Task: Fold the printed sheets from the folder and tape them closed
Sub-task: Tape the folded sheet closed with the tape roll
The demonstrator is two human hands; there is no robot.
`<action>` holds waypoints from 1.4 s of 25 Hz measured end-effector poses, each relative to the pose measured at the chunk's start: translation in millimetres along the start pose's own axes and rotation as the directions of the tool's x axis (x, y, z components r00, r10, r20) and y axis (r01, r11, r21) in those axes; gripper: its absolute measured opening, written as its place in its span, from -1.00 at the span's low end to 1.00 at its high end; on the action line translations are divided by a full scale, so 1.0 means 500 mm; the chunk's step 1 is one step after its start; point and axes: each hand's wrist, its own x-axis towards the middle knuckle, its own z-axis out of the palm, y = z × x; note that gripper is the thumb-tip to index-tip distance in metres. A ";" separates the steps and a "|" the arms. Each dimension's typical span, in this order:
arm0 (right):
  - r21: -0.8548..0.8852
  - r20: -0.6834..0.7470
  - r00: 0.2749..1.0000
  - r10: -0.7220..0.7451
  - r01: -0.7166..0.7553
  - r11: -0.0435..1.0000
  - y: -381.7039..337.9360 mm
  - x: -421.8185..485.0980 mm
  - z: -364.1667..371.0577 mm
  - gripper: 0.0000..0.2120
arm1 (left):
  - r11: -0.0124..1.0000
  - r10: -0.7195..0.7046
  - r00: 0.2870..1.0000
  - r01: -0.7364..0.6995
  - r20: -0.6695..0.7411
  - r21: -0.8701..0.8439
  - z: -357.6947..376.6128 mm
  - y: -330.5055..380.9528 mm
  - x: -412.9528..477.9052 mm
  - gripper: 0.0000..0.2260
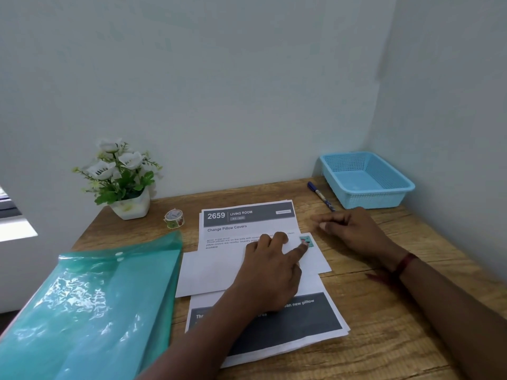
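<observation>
A stack of printed sheets headed "2659 Living Room" lies in the middle of the wooden table. Across it rests a folded white sheet with a small piece of patterned tape at its far right corner. My left hand lies on the folded sheet, its index finger pressing on the tape. My right hand hovers just right of the sheets, fingers loosely curled and holding nothing. A roll of patterned tape stands left of the stack. The green plastic folder lies at the near left.
A light blue mesh basket sits in the back right corner, with a blue pen beside it. A white pot of artificial flowers stands at the back left. Walls close the table's back and right sides.
</observation>
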 end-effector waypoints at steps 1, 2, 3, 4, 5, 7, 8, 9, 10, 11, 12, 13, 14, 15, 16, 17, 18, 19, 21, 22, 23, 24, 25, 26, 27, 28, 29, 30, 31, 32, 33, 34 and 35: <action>-0.015 -0.032 0.999 0.013 -0.013 1.000 -0.003 0.002 0.007 -0.77 | 1.000 0.000 1.000 0.000 0.000 -0.004 0.000 0.001 0.000 -0.42; -0.040 -0.037 0.999 0.013 -0.014 0.999 -0.009 0.002 0.018 -0.76 | 1.000 -0.002 1.000 0.002 -0.003 -0.001 0.001 0.000 0.000 -0.42; -0.070 -0.029 1.000 0.008 -0.010 0.997 -0.013 0.001 0.028 -0.74 | 1.000 -0.003 1.000 0.003 -0.013 0.003 0.003 -0.001 0.001 -0.42; -0.108 -0.020 1.000 0.000 -0.002 0.994 -0.020 0.000 0.037 -0.72 | 1.000 -0.004 1.000 0.005 -0.028 0.010 0.005 -0.001 0.001 -0.44; -0.156 -0.011 1.000 -0.012 0.010 0.988 -0.025 -0.001 0.044 -0.70 | 1.000 -0.004 0.999 0.005 -0.042 0.012 0.004 -0.001 0.000 -0.45; -0.236 -0.005 1.000 -0.027 0.025 0.971 -0.028 0.000 0.050 -0.67 | 1.000 -0.004 0.999 0.004 -0.044 0.004 0.005 0.000 0.000 -0.46; -0.251 -0.008 1.000 -0.028 0.025 0.968 -0.028 0.001 0.051 -0.66 | 1.000 -0.006 0.999 0.005 -0.036 -0.002 0.004 0.001 0.000 -0.45; -0.256 -0.014 1.000 -0.027 0.023 0.966 -0.027 0.003 0.051 -0.66 | 1.000 -0.009 1.000 0.009 -0.029 -0.015 0.003 0.001 0.000 -0.46; -0.257 -0.019 0.999 -0.027 0.021 0.966 -0.026 0.004 0.051 -0.67 | 0.999 -0.014 1.000 0.013 -0.026 -0.029 0.003 0.000 0.001 -0.48; -0.258 -0.025 0.999 -0.028 0.021 0.966 -0.025 0.005 0.053 -0.68 | 0.999 -0.018 0.999 0.017 -0.028 -0.042 0.005 -0.002 0.001 -0.50; -0.260 -0.032 0.999 -0.028 0.018 0.965 -0.024 0.005 0.055 -0.70 | 0.999 -0.020 0.999 0.018 -0.035 -0.050 0.006 -0.004 0.002 -0.51; -0.262 -0.041 0.999 -0.025 0.014 0.965 -0.024 0.004 0.057 -0.72 | 0.998 -0.022 0.999 0.020 -0.042 -0.051 0.007 -0.004 0.001 -0.51; -0.262 -0.048 0.999 -0.020 0.006 0.965 -0.024 0.004 0.058 -0.73 | 0.999 -0.021 0.999 0.019 -0.043 -0.050 0.008 -0.003 0.001 -0.52; -0.263 -0.053 0.998 -0.015 0.000 0.965 -0.024 0.004 0.059 -0.73 | 0.998 -0.020 0.999 0.018 -0.037 -0.052 0.010 -0.004 0.001 -0.54; -0.270 -0.056 0.998 -0.012 -0.004 0.963 -0.025 0.005 0.060 -0.74 | 0.998 -0.019 0.999 0.017 -0.029 -0.059 0.012 -0.004 0.001 -0.56; -0.282 -0.059 0.998 -0.012 -0.005 0.959 -0.025 0.006 0.061 -0.74 | 0.998 -0.020 1.000 0.018 -0.024 -0.067 0.013 -0.004 0.001 -0.57; -0.293 -0.064 0.998 -0.012 -0.007 0.956 -0.024 0.006 0.062 -0.74 | 0.997 -0.021 1.000 0.020 -0.021 -0.072 0.011 -0.004 0.002 -0.57; -0.295 -0.070 0.997 -0.012 -0.009 0.956 -0.024 0.005 0.063 -0.75 | 0.997 -0.022 1.000 0.020 -0.019 -0.071 0.009 -0.004 0.002 -0.56; -0.278 -0.075 0.997 -0.012 -0.009 0.961 -0.026 0.003 0.065 -0.73 | 0.998 -0.019 1.000 0.018 -0.016 -0.068 0.005 -0.002 0.001 -0.56; -0.273 -0.072 0.997 -0.017 -0.004 0.962 -0.027 0.002 0.066 -0.71 | 0.997 -0.016 1.000 0.015 -0.014 -0.070 0.004 0.000 0.000 -0.57; -0.274 -0.065 0.998 -0.023 0.004 0.962 -0.028 0.001 0.065 -0.68 | 0.997 -0.016 1.000 0.015 -0.014 -0.070 0.004 0.001 0.000 -0.58; -0.273 -0.053 0.998 -0.026 0.010 0.962 -0.028 0.000 0.063 -0.65 | 0.998 -0.017 1.000 0.016 -0.019 -0.066 0.005 0.001 0.000 -0.59; -0.267 -0.036 0.999 -0.025 0.015 0.964 -0.027 -0.001 0.060 -0.63 | 0.998 -0.019 0.999 0.017 -0.028 -0.063 0.006 0.002 0.000 -0.59; -0.257 -0.011 1.000 -0.023 0.020 0.966 -0.027 -0.001 0.055 -0.60 | 0.998 -0.023 0.999 0.021 -0.034 -0.066 0.007 0.002 -0.001 -0.59; -0.246 0.020 1.000 -0.022 0.026 0.969 -0.027 -0.002 0.049 -0.58 | 0.997 -0.027 0.999 0.024 -0.034 -0.078 0.008 0.002 -0.001 -0.59; -0.235 0.054 0.998 -0.019 0.031 0.971 -0.028 -0.003 0.043 -0.56 | 0.995 -0.031 0.999 0.028 -0.029 -0.095 0.009 0.003 0.000 -0.60; -0.226 0.086 0.996 -0.015 0.034 0.974 -0.029 -0.004 0.039 -0.54 | 0.994 -0.035 0.999 0.033 -0.024 -0.109 0.011 0.002 0.000 -0.60; -0.219 0.110 0.994 -0.010 0.034 0.975 -0.029 -0.004 0.037 -0.52 | 0.993 -0.038 0.999 0.035 -0.022 -0.115 0.013 0.001 0.000 -0.60; -0.214 0.124 0.992 -0.006 0.033 0.976 -0.029 -0.004 0.036 -0.51 | 0.993 -0.040 0.999 0.038 -0.020 -0.114 0.013 0.001 0.000 -0.60; -0.211 0.131 0.991 -0.002 0.030 0.977 -0.028 -0.003 0.035 -0.51 | 0.993 -0.042 0.999 0.040 -0.016 -0.115 0.014 0.001 -0.001 -0.60; -0.212 0.134 0.991 0.001 0.027 0.977 -0.029 -0.001 0.034 -0.50 | 0.992 -0.043 0.999 0.042 -0.010 -0.121 0.014 0.001 0.000 -0.60; -0.217 0.137 0.991 0.002 0.028 0.976 -0.032 0.001 0.035 -0.50 | 0.990 -0.044 0.999 0.043 -0.004 -0.131 0.015 0.001 0.000 -0.61; -0.228 0.142 0.990 0.003 0.030 0.973 -0.035 0.002 0.035 -0.50 | 0.989 -0.043 0.999 0.043 -0.002 -0.140 0.015 0.002 0.000 -0.61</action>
